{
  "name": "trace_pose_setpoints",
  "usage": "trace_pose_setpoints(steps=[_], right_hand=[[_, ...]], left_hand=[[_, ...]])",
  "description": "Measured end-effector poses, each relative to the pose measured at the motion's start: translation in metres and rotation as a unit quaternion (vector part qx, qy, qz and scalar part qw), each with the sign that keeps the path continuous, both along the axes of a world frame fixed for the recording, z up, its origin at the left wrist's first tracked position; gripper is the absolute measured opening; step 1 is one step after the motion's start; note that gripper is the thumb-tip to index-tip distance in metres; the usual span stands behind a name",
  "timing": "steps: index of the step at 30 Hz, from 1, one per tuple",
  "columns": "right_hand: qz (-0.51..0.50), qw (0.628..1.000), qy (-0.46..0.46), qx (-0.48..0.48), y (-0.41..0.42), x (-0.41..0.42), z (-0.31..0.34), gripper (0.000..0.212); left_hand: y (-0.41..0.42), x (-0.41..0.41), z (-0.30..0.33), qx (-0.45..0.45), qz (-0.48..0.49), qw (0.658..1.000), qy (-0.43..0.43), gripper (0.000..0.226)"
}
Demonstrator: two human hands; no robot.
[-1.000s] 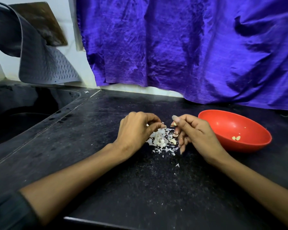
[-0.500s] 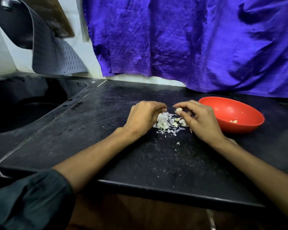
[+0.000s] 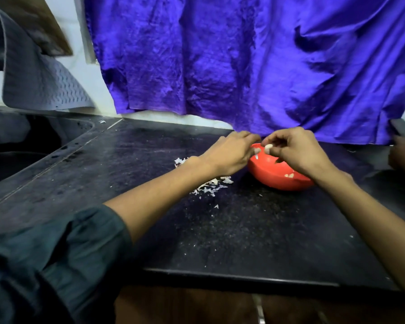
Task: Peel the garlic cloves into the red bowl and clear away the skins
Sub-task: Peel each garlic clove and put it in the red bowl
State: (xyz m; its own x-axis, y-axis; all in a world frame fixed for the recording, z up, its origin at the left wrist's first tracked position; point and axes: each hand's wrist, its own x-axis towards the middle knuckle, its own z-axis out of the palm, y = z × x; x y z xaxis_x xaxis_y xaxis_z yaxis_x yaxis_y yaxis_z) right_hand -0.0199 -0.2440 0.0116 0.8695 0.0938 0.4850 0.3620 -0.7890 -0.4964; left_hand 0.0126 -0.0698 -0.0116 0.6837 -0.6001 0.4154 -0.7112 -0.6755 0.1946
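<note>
Both hands are up over the near-left rim of the red bowl (image 3: pixel 276 181). Right hand (image 3: pixel 297 150): thumb and forefinger curled, pinching a pale garlic clove (image 3: pixel 268 146) above the bowl. Left hand (image 3: pixel 232 153): fingers curled, tips right next to the clove; a small whitish bit at its fingertips, cannot tell if it is skin or a nail, so its grip is unclear. Bowl sits on the black countertop (image 3: pixel 243 230), right of centre; a few peeled cloves (image 3: pixel 290 175) lie in its bottom near the right side. Pile of garlic skins (image 3: pixel 211 185) is on the counter just left of the bowl, partly hidden under the left forearm, with loose flecks scattered toward the front edge. Dark sleeve (image 3: pixel 56 253) on the left arm. Purple cloth (image 3: pixel 243 61) hangs behind the counter. Dark sink (image 3: pixel 21 148) at far left, grey textured mat (image 3: pixel 40 85) draped above it.
</note>
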Motion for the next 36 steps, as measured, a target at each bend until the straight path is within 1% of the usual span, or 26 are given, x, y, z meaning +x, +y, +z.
trace_pose_setpoints(steps=[3, 5, 7, 10, 13, 16, 18, 20, 23, 26, 30, 34, 36], right_hand=[[-0.008, 0.998, 0.039, -0.039, 0.000, 0.006, 0.000, 0.021], [-0.015, 0.996, 0.051, -0.075, -0.001, 0.008, -0.001, 0.027], [-0.025, 0.994, 0.047, -0.094, -0.003, 0.009, 0.000, 0.034], [-0.033, 0.996, 0.025, -0.084, -0.001, 0.005, 0.002, 0.036], [-0.019, 0.997, -0.014, -0.070, 0.010, -0.006, 0.004, 0.032], [0.024, 0.997, -0.035, -0.060, 0.031, -0.017, 0.005, 0.023], [0.060, 0.997, -0.011, -0.052, 0.046, -0.020, 0.003, 0.019], [0.096, 0.994, 0.037, -0.049, 0.061, -0.018, -0.004, 0.018], [0.117, 0.986, 0.072, -0.094, 0.076, -0.009, -0.016, 0.019], [0.120, 0.981, 0.096, -0.122, 0.081, 0.001, -0.024, 0.015], [0.110, 0.977, 0.062, -0.169, 0.080, 0.009, -0.033, 0.007], [0.123, 0.971, 0.065, -0.192, 0.079, 0.013, -0.042, 0.003], [0.131, 0.966, 0.064, -0.214, 0.078, 0.013, -0.047, 0.005]], left_hand=[[-0.004, 0.006, -0.003, 0.000, 0.008, 1.000, 0.009, 0.038], [-0.006, 0.005, -0.005, -0.005, -0.001, 1.000, 0.009, 0.039], [-0.002, 0.004, -0.006, -0.013, -0.007, 1.000, 0.011, 0.039], [0.012, 0.001, -0.006, -0.031, -0.020, 0.999, 0.003, 0.037], [0.031, 0.000, -0.006, -0.048, -0.027, 0.998, -0.005, 0.033], [0.053, 0.000, -0.012, -0.064, -0.025, 0.997, -0.022, 0.027], [0.067, 0.000, -0.016, -0.071, -0.018, 0.997, -0.033, 0.024], [0.078, 0.000, -0.022, -0.074, -0.010, 0.996, -0.048, 0.021], [0.090, 0.003, -0.033, -0.084, -0.001, 0.994, -0.068, 0.021], [0.095, 0.007, -0.041, -0.079, 0.005, 0.994, -0.068, 0.022], [0.091, 0.008, -0.048, -0.052, -0.001, 0.995, -0.085, 0.022], [0.085, 0.007, -0.048, -0.091, 0.012, 0.990, -0.109, 0.021], [0.084, 0.005, -0.048, -0.102, 0.024, 0.988, -0.112, 0.021]])
